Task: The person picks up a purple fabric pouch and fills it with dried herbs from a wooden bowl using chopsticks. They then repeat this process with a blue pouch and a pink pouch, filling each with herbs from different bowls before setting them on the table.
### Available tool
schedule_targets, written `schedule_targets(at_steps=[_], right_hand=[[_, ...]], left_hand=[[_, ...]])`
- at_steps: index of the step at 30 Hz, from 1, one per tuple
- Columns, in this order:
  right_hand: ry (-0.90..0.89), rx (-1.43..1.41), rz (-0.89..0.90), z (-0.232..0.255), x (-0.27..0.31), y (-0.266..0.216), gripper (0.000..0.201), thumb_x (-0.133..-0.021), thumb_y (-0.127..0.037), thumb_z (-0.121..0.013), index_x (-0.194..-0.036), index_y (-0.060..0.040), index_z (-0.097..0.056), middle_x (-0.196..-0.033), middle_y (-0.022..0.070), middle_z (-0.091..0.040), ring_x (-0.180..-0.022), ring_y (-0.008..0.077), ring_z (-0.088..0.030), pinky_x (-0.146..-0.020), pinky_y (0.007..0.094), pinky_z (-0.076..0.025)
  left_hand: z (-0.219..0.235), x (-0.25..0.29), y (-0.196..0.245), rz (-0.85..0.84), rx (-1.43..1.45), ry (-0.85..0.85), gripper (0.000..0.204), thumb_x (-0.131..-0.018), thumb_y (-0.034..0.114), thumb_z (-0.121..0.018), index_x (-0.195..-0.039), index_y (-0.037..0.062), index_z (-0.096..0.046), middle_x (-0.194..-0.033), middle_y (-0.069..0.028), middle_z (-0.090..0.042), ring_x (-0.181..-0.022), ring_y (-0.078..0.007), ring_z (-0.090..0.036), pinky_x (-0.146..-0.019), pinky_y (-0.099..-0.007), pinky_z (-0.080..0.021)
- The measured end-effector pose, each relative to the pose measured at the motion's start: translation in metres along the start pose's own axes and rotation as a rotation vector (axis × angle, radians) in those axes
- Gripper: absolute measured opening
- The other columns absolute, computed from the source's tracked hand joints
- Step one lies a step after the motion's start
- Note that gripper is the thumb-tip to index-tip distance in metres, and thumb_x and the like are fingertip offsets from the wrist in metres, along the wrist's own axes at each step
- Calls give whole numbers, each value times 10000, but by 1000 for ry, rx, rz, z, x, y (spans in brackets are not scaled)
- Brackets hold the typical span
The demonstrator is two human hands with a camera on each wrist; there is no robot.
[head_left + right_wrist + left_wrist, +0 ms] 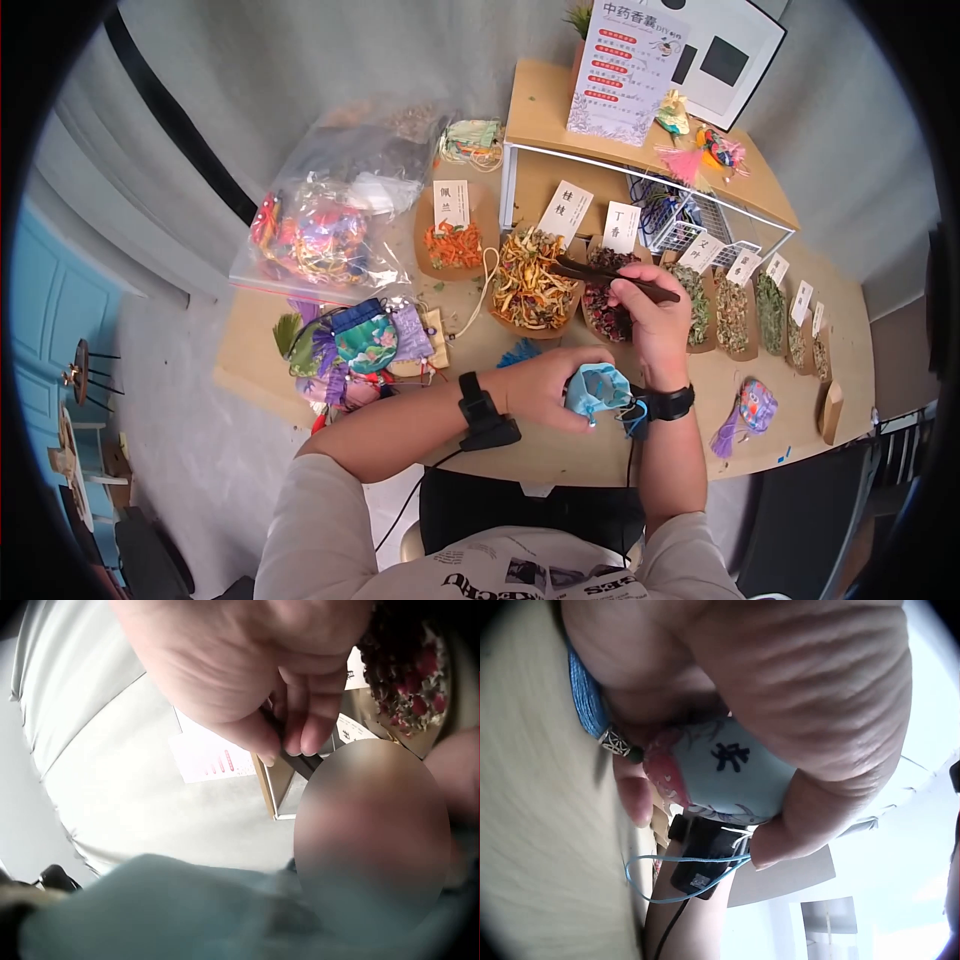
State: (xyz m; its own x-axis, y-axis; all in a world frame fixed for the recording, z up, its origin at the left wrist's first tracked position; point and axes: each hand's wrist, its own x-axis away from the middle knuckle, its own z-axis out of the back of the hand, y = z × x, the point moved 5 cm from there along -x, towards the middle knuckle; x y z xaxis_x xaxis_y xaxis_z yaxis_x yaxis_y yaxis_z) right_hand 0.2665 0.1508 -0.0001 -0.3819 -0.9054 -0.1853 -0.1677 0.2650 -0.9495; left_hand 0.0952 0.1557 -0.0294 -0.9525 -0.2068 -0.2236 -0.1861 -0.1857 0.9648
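My left hand [548, 388] grips a small light blue drawstring pouch [597, 388], its gathered mouth turned up and open. In the left wrist view, the thumb and fingers wrap the pouch [739, 769], which shows a dark character, a pink patch, a blue tassel [589, 694] and a loop of blue cord [686, 859]. My right hand [655, 325] pinches a slim dark brown utensil [640, 287], its far end over the edge of a tray of yellow dried strips [530, 275]. Dark red dried buds [605, 312] lie in the tray beneath this hand.
Paper trays of dried herbs [735, 315] with white cards stand in an arc to the right. Orange shreds [455, 245] fill another tray. Finished pouches [365, 340] and a clear plastic bag [330, 220] lie left. A wooden shelf [540, 95] holds a printed sign [625, 70].
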Motion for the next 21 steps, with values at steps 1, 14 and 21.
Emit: schedule_targets(at_steps=[1,14,21], right_hand=[[8,49,19,-5,1,-5,157,-938,29,-700,-1091,52,-676,-990,125,-731,-839,182,-730,-767,295,-604],[-27,338,303,-8,3,-11,240,-872,75,-744,-1108,55,-706,-1032,83,-735,-887,148,-711,-810,264,-588],[-11,165,74,-20,11,-16,188,-913,38,-728,-1099,55,-707,-1015,94,-734,-834,126,-707,-750,251,-572]], left_hand=[[0,0,1,6,-4,0,659,-714,163,-884,-1269,49,-547,-1080,-52,-645,-983,-130,-618,-871,-315,-510],[-7,10,10,115,33,-46,645,-732,109,-885,-1274,62,-538,-1123,-7,-624,-1022,-97,-599,-912,-289,-504],[5,21,-12,201,245,9,665,-761,87,-870,-1323,56,-518,-1208,-14,-615,-1110,-82,-582,-969,-284,-491]])
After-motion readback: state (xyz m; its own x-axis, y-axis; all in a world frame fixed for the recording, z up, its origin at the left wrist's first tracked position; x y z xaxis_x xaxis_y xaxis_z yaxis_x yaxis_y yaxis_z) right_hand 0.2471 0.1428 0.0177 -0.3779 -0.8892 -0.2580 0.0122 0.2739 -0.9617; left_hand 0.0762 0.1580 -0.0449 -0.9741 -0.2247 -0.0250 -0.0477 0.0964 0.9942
